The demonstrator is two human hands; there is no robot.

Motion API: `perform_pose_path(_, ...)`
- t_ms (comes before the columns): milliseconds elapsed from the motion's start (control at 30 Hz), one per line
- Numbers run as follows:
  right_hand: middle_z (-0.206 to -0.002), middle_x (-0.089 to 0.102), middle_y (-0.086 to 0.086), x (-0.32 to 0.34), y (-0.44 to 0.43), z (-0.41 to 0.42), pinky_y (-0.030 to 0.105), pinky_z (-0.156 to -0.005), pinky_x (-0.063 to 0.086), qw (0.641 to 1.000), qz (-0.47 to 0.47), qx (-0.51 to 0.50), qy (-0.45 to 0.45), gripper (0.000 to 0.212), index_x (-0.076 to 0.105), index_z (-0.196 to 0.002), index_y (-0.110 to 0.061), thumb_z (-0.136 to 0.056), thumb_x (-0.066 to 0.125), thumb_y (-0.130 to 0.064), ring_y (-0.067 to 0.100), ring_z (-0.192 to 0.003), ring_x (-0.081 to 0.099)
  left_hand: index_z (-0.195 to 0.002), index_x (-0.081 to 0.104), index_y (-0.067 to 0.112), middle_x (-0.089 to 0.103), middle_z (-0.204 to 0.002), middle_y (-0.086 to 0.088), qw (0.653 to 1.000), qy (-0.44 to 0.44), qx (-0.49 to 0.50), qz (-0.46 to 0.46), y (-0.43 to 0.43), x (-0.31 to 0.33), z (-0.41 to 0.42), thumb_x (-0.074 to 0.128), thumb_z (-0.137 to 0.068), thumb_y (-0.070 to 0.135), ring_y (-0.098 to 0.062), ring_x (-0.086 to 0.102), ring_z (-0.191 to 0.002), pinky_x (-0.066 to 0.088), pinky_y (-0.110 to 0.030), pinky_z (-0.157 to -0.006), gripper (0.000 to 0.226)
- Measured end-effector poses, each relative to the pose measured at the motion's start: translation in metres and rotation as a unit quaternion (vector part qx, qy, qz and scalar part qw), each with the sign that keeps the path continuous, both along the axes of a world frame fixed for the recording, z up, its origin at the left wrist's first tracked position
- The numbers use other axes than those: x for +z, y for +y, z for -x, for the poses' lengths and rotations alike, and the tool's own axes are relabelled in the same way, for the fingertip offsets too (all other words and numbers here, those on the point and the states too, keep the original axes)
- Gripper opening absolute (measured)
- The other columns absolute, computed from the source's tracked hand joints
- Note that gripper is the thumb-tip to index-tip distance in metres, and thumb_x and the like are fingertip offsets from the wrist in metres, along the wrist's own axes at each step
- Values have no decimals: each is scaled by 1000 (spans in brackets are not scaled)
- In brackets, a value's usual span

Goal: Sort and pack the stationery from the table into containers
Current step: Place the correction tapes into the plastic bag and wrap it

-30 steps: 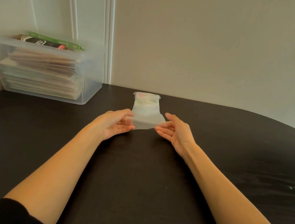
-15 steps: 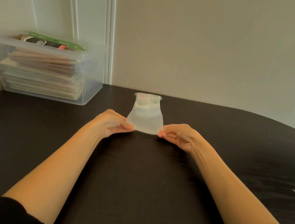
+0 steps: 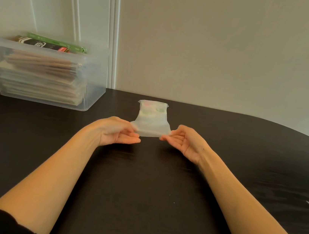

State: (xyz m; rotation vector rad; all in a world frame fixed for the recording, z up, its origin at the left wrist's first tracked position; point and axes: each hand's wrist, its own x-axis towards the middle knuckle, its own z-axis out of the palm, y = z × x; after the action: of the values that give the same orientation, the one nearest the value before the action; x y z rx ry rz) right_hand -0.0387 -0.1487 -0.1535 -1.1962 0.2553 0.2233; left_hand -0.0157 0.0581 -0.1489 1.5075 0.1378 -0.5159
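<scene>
A small frosted plastic pouch (image 3: 151, 118) lies on the dark table (image 3: 140, 184) near its far edge, with faint pink and green items showing through it. My left hand (image 3: 119, 131) pinches the pouch's near left corner between thumb and fingers. My right hand (image 3: 184, 141) pinches the near right corner, palm turned up. The pouch's near edge is stretched between both hands and lifted slightly off the table.
A clear plastic storage box (image 3: 42, 73) stands at the far left of the table, filled with stacked paper packs, with a black pack and a green pack (image 3: 55, 42) on top. A wall runs close behind the table.
Both hands have turned palm-up and spread the pouch's near edge wider, lifting it a little. The pouch's far end stays where it was.
</scene>
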Motion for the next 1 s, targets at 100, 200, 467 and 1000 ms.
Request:
perform_pose_path(100,-92,63,18,-4,8,-2,21,-62,58,997,69,-35,-23,18,54,-94,2,-90,58,-15,23,-70,70,-98,56,-3,68,-85,-23,997,20,1,73,-2,0,2,57,-86,-2,-27,71,-72,59,-34,-65,13)
perform_pose_path(200,-96,64,13,-8,16,-6,22,-73,56,983,168,-59,-42,9,59,-83,-4,-85,66,-9,18,-77,68,-96,58,2,66,-91,-20,997,15,10,77,-8,-1,3,63,-85,12,-28,67,-83,57,-38,-70,16)
perform_pose_path(467,-106,61,14,-9,14,-8,23,-68,53,975,208,-65,-41,43,51,-113,-9,-78,60,15,19,-82,62,-87,59,-1,64,-90,-17,996,-48,64,-28,-17,-6,-1,61,-78,-14,-23,66,-75,57,-32,-63,16)
perform_pose_path(1000,-82,58,-5,-25,2,-16,17,-63,44,890,399,-163,-147,16,58,-81,-19,-84,62,-3,9,-79,55,-68,59,3,57,-106,-7,660,-610,-55,-434,-21,-35,-12,63,-80,-2,-23,54,-95,52,-39,-72,13)
